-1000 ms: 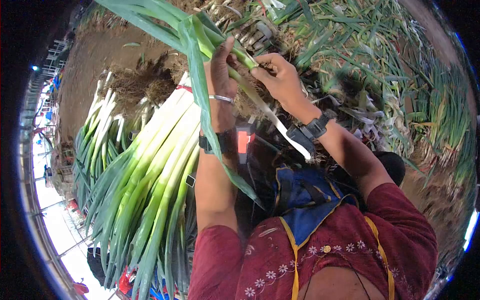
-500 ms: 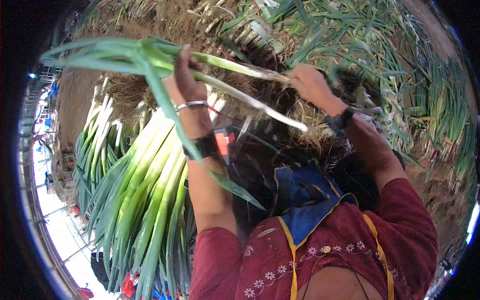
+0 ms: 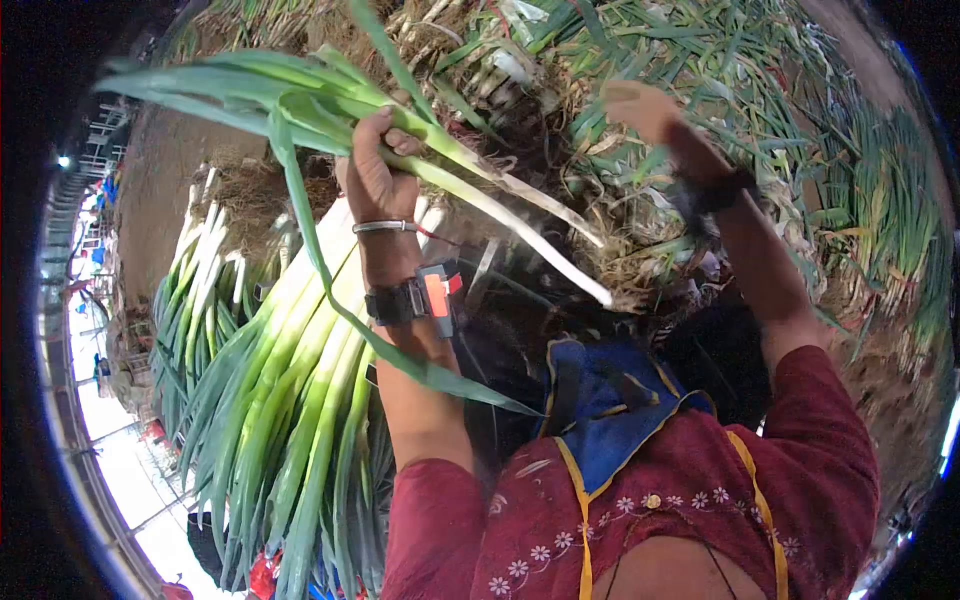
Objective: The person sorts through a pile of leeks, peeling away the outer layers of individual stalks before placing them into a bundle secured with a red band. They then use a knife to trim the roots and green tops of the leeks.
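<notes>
My left hand (image 3: 380, 170) is shut on a long leek (image 3: 500, 205), gripping it where the pale stalk meets the green leaves. The white end points down to the right, and the leaves fan out to the upper left, with one long leaf hanging down past my wrist. My right hand (image 3: 640, 108) is away from the leek, stretched out and blurred over the heap of loose leaves (image 3: 790, 130) at the upper right. I cannot make out whether it holds anything.
A tied bundle of cleaned leeks (image 3: 300, 380) lies under my left arm, with a second bundle (image 3: 190, 290) further left. Rooty, unpeeled leeks (image 3: 480, 50) lie at the top. Bare soil (image 3: 170, 150) shows at the upper left. A blue apron (image 3: 610, 400) covers my lap.
My right hand has let go of the leek's stalk and swung up and right toward the leaf heap. My left hand keeps its hold, and the leek's white end has dropped lower.
</notes>
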{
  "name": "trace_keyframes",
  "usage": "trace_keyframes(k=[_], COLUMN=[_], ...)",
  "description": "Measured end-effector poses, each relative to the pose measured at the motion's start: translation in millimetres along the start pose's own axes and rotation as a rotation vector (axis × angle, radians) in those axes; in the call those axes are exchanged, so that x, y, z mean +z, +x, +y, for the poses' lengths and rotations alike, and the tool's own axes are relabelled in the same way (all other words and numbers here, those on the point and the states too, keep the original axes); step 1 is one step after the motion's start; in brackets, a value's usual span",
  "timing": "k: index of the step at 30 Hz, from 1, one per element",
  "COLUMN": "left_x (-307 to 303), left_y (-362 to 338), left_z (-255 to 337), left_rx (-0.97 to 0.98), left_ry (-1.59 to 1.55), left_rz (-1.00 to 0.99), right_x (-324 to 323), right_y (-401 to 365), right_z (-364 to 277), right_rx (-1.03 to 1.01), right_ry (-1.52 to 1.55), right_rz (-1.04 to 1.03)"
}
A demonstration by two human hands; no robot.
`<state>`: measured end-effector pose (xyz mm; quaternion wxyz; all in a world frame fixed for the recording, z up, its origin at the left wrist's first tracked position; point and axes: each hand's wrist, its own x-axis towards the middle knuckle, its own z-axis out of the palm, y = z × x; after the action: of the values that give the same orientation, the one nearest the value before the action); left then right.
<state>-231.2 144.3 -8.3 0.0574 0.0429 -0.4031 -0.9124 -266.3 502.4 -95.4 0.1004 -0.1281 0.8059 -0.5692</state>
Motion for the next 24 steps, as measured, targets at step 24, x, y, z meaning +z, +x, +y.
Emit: trace_keyframes(k=[24], left_x=[7.7], left_y=[-10.4], left_z=[-18.1], left_rx=[-0.23], left_ry=[0.008], left_rz=[-0.229], right_x=[122.1], right_y=[-3.4], right_z=[-103.9], right_rx=[-0.231], right_ry=[0.253], right_rz=[0.002])
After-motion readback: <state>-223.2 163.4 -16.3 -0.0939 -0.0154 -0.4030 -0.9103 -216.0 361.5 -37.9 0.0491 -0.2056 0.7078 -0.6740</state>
